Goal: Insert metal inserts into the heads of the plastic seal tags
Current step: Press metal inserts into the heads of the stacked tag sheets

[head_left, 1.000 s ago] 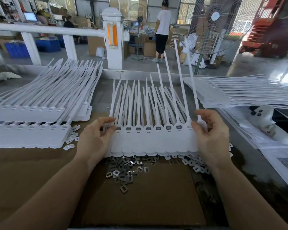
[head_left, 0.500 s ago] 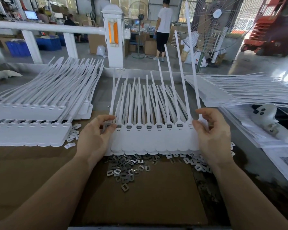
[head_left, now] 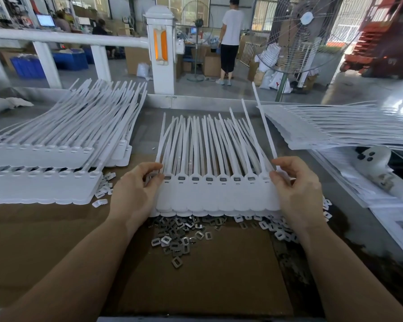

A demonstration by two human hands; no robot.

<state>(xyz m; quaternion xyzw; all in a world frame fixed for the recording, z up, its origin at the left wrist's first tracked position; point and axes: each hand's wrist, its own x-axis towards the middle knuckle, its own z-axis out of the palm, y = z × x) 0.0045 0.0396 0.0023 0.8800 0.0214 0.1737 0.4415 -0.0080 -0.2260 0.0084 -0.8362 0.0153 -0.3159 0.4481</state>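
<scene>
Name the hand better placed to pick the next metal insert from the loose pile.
Probably left: the left hand sits nearer the metal inserts; both hands grip the tag strip.

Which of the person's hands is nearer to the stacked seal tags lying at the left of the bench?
Left. The left hand grips the held strip's left end, just right of the stacked seal tags. The right hand grips the strip's far end, well away.

No legible text or labels
</scene>
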